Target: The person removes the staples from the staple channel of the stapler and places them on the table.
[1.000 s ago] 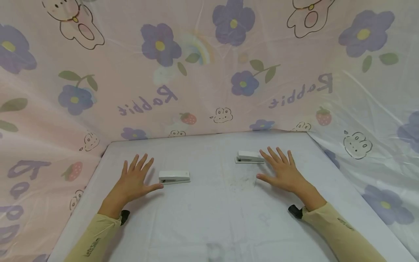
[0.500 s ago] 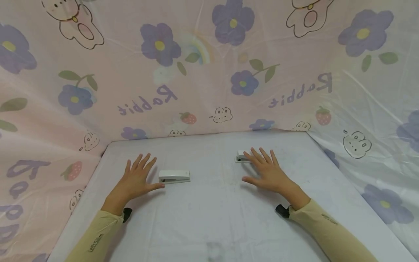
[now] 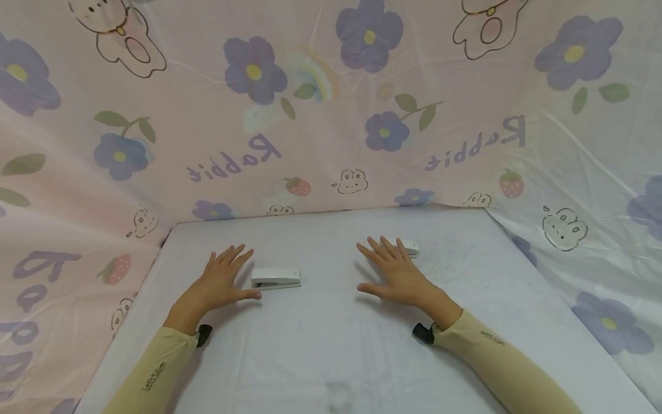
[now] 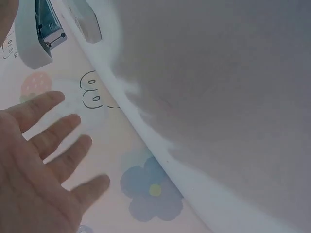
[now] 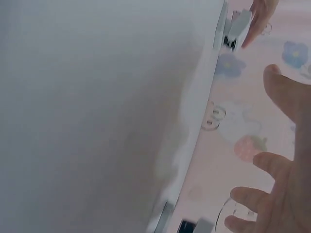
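Two white staplers lie on the white tabletop. The left stapler (image 3: 276,278) sits just right of my left hand (image 3: 217,286), whose fingers are spread, with the thumb tip near the stapler's front end. In the left wrist view that stapler (image 4: 30,36) shows its open side at upper left. My right hand (image 3: 398,276) hovers with spread fingers in front of the right stapler (image 3: 411,248), covering most of it in the head view. Both hands hold nothing. The right wrist view catches the left stapler (image 5: 238,28) and part of the left hand (image 5: 262,18) at the top.
A white cloth covers the table (image 3: 320,345). Behind it hangs a pink curtain (image 3: 310,132) printed with flowers and rabbits, which also runs along both sides. Dark wrist cameras (image 3: 423,333) sit under both sleeve cuffs.
My right hand has moved left across the right stapler, uncovering its right end and hiding its left end. My left hand has shifted slightly right. Both staplers have stayed in place.
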{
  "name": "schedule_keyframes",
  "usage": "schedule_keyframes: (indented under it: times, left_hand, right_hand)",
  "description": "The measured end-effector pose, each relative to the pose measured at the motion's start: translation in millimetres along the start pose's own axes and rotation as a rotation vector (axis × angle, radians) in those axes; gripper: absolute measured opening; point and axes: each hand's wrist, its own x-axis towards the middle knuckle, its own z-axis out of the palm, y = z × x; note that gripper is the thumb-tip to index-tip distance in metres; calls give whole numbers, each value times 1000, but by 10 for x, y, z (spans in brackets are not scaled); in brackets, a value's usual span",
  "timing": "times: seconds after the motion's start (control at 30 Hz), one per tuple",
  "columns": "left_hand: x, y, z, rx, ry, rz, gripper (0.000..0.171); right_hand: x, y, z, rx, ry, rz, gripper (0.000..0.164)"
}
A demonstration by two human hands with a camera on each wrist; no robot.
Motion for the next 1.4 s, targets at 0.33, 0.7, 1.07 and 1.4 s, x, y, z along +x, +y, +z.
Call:
schedule_keyframes:
  times: [0.33,0.7,1.07,1.4]
  left_hand:
    - [83,-63,32,-152,-57,50,111]
    - [152,-116,69,-191,-98,72,91]
    - [149,-96,62,-273,-152,-5,73]
    - [184,-106,68,-254,-150,-16,56]
  right_hand:
    - [205,-291,85,33,-34,-74,95]
    - [440,-490,223,81,-34,-153,92]
    - [664,-784,303,178,-46,-196,88]
    - [879,-964,407,273,-43,-190,78]
